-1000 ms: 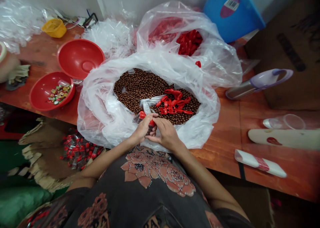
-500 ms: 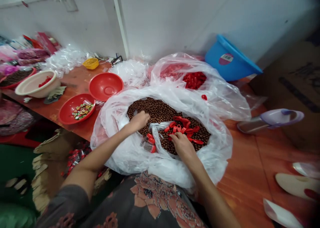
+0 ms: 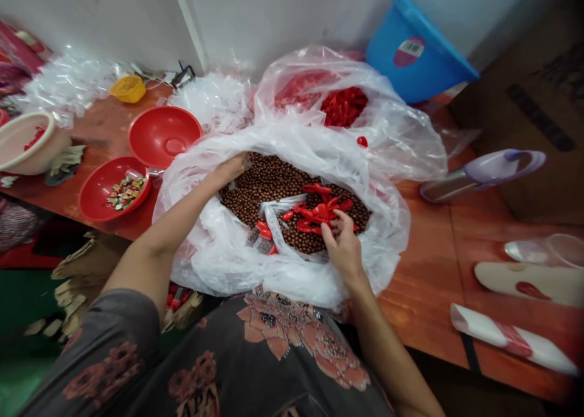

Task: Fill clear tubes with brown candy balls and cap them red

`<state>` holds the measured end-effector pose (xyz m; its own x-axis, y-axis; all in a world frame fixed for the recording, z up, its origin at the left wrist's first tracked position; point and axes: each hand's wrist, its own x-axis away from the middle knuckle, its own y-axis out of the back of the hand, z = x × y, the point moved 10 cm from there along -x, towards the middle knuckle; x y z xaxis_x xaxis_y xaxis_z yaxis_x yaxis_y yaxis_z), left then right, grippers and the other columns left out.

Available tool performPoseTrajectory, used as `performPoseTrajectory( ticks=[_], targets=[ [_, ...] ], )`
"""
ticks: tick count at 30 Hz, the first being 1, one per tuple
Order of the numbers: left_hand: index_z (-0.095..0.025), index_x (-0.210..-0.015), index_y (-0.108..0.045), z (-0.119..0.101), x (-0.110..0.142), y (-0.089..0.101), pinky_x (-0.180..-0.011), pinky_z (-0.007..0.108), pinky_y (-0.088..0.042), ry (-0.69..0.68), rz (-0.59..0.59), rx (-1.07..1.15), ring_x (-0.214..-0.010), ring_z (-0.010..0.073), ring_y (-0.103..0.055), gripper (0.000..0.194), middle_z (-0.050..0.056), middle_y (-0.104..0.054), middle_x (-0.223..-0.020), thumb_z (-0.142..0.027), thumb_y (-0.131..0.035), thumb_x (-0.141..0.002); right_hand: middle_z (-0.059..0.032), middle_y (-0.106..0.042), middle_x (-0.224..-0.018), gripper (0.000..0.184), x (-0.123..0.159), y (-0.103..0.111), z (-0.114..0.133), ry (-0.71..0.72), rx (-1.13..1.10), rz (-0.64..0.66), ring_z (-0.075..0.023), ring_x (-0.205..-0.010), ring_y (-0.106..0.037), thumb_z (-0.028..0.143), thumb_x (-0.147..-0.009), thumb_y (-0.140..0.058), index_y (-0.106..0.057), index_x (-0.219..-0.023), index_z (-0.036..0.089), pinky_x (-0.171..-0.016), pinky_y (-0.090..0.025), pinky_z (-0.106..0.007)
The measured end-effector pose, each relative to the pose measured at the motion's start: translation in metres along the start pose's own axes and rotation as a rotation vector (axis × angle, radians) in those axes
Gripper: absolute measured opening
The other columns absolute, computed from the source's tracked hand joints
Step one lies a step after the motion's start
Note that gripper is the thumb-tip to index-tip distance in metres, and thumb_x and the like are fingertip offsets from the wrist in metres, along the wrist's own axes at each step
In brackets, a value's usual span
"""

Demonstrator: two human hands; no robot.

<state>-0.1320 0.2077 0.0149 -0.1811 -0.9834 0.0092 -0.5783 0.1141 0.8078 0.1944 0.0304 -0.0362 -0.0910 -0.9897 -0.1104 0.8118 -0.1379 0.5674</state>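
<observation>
Closely, red plastic pieces (image 3: 319, 215) are heaped on brown beads (image 3: 260, 192) inside a clear plastic bag (image 3: 219, 265) on the table (image 3: 424, 265). The pieces are touched by the right hand (image 3: 342, 243); the left hand (image 3: 230, 169) is placed well apart at the bag's rim, its grip unclear. A red bowl (image 3: 86, 204) of wrapped sweets (image 3: 125, 193) is set just beside the bag.

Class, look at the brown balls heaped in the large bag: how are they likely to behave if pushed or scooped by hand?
The brown balls look round and smooth, so they would probably roll apart under a push from the left hand. Lying loose in the clear plastic bag, they would likely slump back into any hollow. Each looks small, but the picture cannot settle its weight.
</observation>
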Motion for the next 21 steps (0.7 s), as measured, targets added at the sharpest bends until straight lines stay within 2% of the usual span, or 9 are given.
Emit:
performPoseTrajectory(
  ticks=[2,5,7,10,13,17,19,21],
  targets=[
    [-0.009,-0.107,-0.068,-0.006,0.02,-0.004,-0.1,0.032,-0.043,-0.081,0.022,-0.047,-0.103,0.0209,-0.061,0.037,0.013,-0.07,-0.111,-0.014,-0.043,-0.08,-0.0068,-0.068,-0.101,0.058,0.002,0.005,-0.008,-0.056,-0.133,-0.036,-0.0199,-0.077,-0.063,0.045,-0.09,-0.054,-0.041,-0.142,0.023,-0.073,-0.053,-0.036],
    [-0.013,-0.097,-0.071,-0.026,0.052,-0.029,-0.092,0.028,-0.048,-0.218,0.164,-0.103,-0.094,0.0175,-0.064,0.035,0.007,-0.071,-0.101,-0.012,-0.041,-0.079,-0.0077,-0.069,-0.106,0.056,0.005,-0.002,-0.009,-0.053,-0.218,0.008,-0.0212,-0.085,-0.065,0.044,-0.092,-0.052,-0.043,-0.144,0.026,-0.08,-0.054,-0.04],
    [-0.014,-0.103,-0.071,-0.039,0.069,-0.048,-0.093,0.028,-0.047,-0.267,0.253,-0.133,-0.098,0.0172,-0.064,0.036,0.007,-0.071,-0.106,-0.014,-0.041,-0.083,-0.0087,-0.069,-0.112,0.054,0.007,-0.008,-0.006,-0.027,-0.217,0.04,-0.023,-0.094,-0.066,0.043,-0.092,-0.052,-0.046,-0.143,0.026,-0.088,-0.053,-0.043],
    [-0.016,-0.109,-0.07,-0.05,0.081,-0.063,-0.098,0.032,-0.045,-0.306,0.286,-0.196,-0.104,0.0204,-0.064,0.032,0.008,-0.071,-0.11,-0.027,-0.048,-0.09,-0.0105,-0.067,-0.123,0.049,0.011,-0.015,-0.001,0.011,-0.161,0.077,-0.0251,-0.107,-0.064,0.042,-0.093,-0.052,-0.053,-0.138,0.025,-0.097,-0.049,-0.046],
    [-0.016,-0.114,-0.068,-0.05,0.084,-0.072,-0.097,0.032,-0.045,-0.33,0.344,-0.184,-0.108,0.022,-0.063,0.035,0.01,-0.069,-0.114,-0.039,-0.054,-0.092,-0.0126,-0.066,-0.125,0.046,0.013,-0.016,-0.003,-0.003,-0.115,0.069,-0.0263,-0.108,-0.063,0.043,-0.094,-0.051,-0.058,-0.134,0.022,-0.097,-0.049,-0.047],
    [-0.017,-0.129,-0.058,-0.053,0.097,-0.082,-0.103,0.03,-0.041,-0.421,0.451,-0.125,-0.124,0.0226,-0.055,0.044,0.013,-0.057,-0.136,-0.033,-0.061,-0.089,-0.0135,-0.069,-0.117,0.05,0.014,-0.016,-0.009,-0.052,-0.108,0.06,-0.0265,-0.103,-0.064,0.047,-0.093,-0.051,-0.057,-0.136,0.021,-0.094,-0.049,-0.046],
    [-0.017,-0.128,-0.057,-0.052,0.098,-0.079,-0.101,0.031,-0.042,-0.394,0.417,-0.118,-0.121,0.0215,-0.057,0.038,0.012,-0.06,-0.131,-0.03,-0.056,-0.092,-0.0129,-0.069,-0.117,0.051,0.016,-0.02,-0.01,-0.059,-0.118,0.078,-0.0261,-0.103,-0.064,0.047,-0.094,-0.051,-0.055,-0.138,0.022,-0.094,-0.049,-0.046],
    [-0.018,-0.125,-0.056,-0.043,0.095,-0.067,-0.094,0.031,-0.045,-0.278,0.321,-0.131,-0.108,0.021,-0.062,0.035,0.01,-0.066,-0.118,-0.033,-0.054,-0.093,-0.0123,-0.069,-0.118,0.051,0.017,-0.022,-0.01,-0.057,-0.127,0.087,-0.0258,-0.103,-0.064,0.047,-0.094,-0.051,-0.054,-0.138,0.023,-0.094,-0.049,-0.046]
  ],
)
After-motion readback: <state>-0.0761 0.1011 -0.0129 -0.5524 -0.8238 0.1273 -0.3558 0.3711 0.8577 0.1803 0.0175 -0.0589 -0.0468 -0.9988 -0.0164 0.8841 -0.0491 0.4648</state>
